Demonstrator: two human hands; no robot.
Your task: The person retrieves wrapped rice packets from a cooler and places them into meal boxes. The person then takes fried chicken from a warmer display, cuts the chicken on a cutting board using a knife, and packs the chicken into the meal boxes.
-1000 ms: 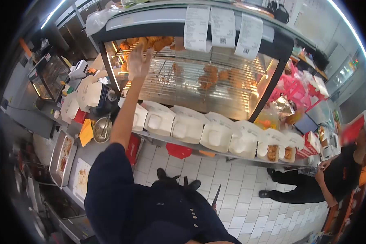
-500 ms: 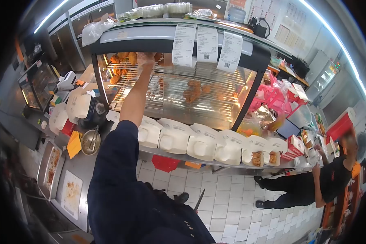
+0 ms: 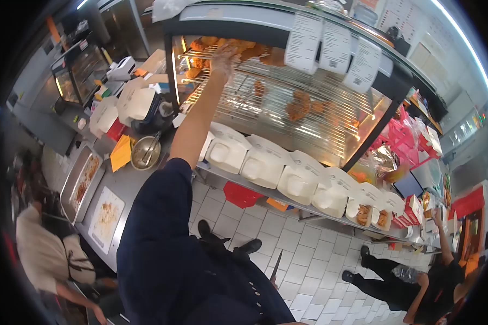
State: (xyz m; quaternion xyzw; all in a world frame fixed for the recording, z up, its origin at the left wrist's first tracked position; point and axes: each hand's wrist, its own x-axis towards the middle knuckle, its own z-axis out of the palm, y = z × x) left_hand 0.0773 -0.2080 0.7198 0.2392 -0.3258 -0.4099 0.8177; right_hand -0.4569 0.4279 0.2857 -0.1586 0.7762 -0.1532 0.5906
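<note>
My left hand [image 3: 223, 60], in a clear plastic glove, reaches into the glass display case, fingers apart beside fried chicken [image 3: 248, 50] on the upper rack; whether it touches a piece is unclear. More fried pieces [image 3: 298, 105] show through the glass. Low in the view, my right hand [image 3: 274, 280], mostly hidden by my dark clothing, is closed on a knife [image 3: 277, 263] with its blade upward. Open white boxes [image 3: 264, 165] line the shelf in front of the case; the two rightmost hold food [image 3: 363, 214].
At left are a metal bowl [image 3: 145, 153] with utensils, a steel tray [image 3: 70, 189] and a stained white board [image 3: 106, 221]. One person [image 3: 54, 249] is at lower left, another [image 3: 439, 287] at lower right. Receipts [image 3: 303, 40] hang from the case.
My left hand is still in the case, with more of it visible than half a second ago. The view has shifted, and a person has appeared at lower left. The right-hand person's arm has moved.
</note>
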